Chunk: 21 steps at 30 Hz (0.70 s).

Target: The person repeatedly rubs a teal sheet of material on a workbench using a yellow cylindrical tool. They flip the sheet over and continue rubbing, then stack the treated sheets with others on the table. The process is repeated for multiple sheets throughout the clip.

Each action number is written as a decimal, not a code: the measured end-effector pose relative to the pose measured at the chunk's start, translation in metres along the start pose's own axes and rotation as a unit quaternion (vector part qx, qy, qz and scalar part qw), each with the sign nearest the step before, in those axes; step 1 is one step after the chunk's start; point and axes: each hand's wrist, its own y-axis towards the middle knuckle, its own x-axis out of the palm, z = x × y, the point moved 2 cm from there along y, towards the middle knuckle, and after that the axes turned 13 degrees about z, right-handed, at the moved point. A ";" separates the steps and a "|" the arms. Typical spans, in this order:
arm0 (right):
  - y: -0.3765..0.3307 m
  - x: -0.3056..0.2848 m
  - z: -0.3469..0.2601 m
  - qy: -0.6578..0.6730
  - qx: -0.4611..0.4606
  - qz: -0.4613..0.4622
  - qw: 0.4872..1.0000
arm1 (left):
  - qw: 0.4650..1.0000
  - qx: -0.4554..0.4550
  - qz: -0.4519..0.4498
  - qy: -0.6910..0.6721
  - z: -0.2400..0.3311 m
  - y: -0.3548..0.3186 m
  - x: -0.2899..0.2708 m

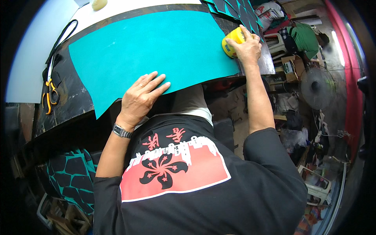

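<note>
A large teal sheet (pixel 145 47) lies across the dark table, its near edge hanging a little over the front. My left hand (pixel 141 96) rests flat on the sheet's near edge, fingers stretched out. At the sheet's right end, my right hand (pixel 248 47) is wrapped round a round yellow tub (pixel 231 40), which looks tilted. Part of the tub is covered by my fingers, and its inside cannot be seen. Whether its base touches the sheet is hard to tell.
Scissors with orange-and-black handles (pixel 49 94) lie at the table's left, beside a black strap (pixel 64 37). Black pieces with teal edges (pixel 231 9) sit at the back right; similar ones (pixel 72 174) are below left. A fan (pixel 316 85) and a person in green (pixel 305 41) are at right.
</note>
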 end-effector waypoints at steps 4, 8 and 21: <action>-0.040 -0.017 -0.128 0.247 -0.214 0.049 0.944 | 1.000 0.001 -0.007 -0.020 -0.004 -0.008 0.004; -0.104 -0.046 -0.304 0.448 -0.270 -0.031 0.851 | 0.998 -0.066 0.017 0.005 -0.007 -0.021 0.012; 0.009 0.047 -0.265 0.273 -0.230 0.069 0.931 | 0.990 -0.100 -0.075 0.063 0.008 -0.003 0.001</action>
